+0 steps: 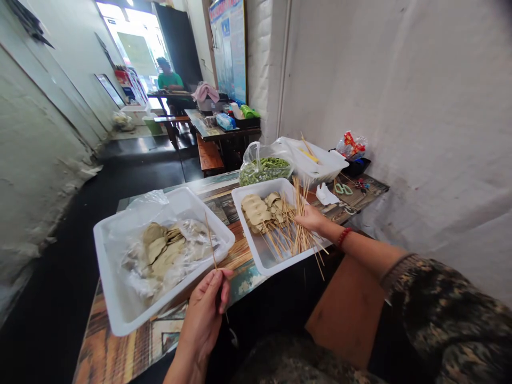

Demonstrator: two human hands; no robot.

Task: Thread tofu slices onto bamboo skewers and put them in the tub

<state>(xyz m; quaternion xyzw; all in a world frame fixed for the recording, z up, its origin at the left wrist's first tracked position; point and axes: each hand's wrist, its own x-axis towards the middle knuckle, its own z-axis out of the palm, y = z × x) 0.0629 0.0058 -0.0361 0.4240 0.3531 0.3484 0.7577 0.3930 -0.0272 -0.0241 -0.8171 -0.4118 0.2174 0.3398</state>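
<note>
My left hand (206,306) pinches one thin wooden skewer (210,240) that points up, in front of the left tray. Over the right white tray (264,269), my right hand (311,220) is closed around a bunch of bare skewers (299,232). Beside that bunch lie flat tan slices threaded on skewers (256,210), their sticks pointing toward me. In the left white tray (110,288), a clear plastic bag (136,261) lies open around a pile of loose tan slices (162,248).
Behind the right tray stand a bag of green vegetables (266,169) and a white basket (320,162). Green-handled scissors (343,189) and crumpled white tissue (326,194) lie to the right. Farther off are another table (200,124), a bench (210,154) and a seated person (170,80).
</note>
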